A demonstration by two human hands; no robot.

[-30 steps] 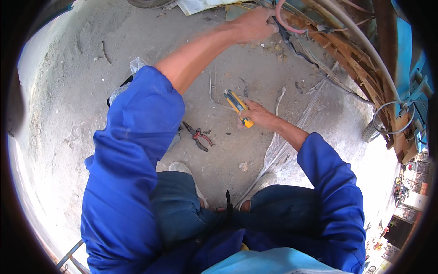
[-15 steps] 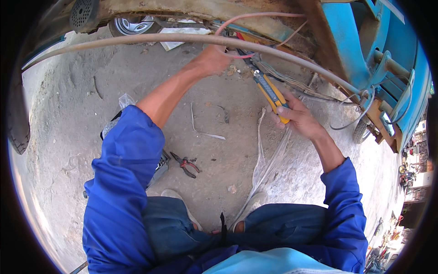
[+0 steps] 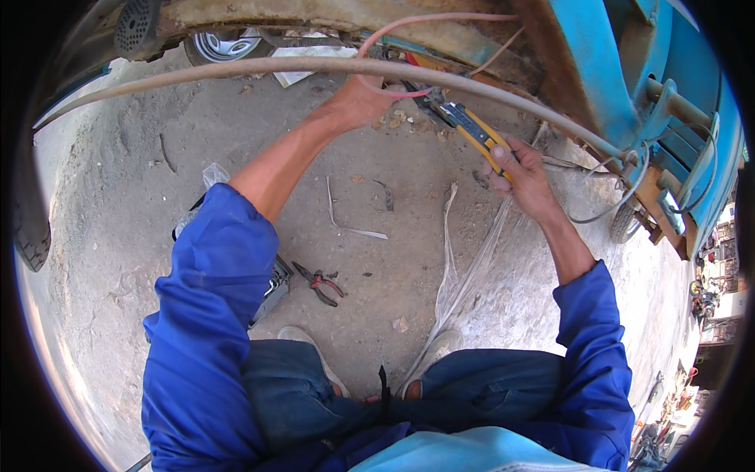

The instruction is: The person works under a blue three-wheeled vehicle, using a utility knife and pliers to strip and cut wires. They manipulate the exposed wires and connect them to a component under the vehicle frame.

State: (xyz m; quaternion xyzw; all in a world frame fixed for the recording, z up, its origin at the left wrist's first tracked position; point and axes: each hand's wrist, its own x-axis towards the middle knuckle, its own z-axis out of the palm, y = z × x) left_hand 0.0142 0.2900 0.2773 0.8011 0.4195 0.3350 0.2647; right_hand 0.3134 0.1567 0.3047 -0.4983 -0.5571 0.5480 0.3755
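My right hand is closed around a yellow and dark utility knife, thumb along its handle. The knife's front end points up and left, against or very close to a dark cable bundle under the rusty bar. Past that bar, my left hand reaches up with curled fingers, beside the left end of the bundle. A pink hose loops across this hand's fingertips. The bar and the hose hide most of the fingers, so what they grip cannot be made out.
A long rusty bar crosses in front of the blue metal frame. Red-handled pliers lie on the ground near a dark case. Clear plastic sheeting stretches toward my right shoe. A loose grey wire hangs at the right.
My right hand and the knife have shifted a little right, and the knife lies at a flatter slant. My left hand has moved slightly left, still by the hose.
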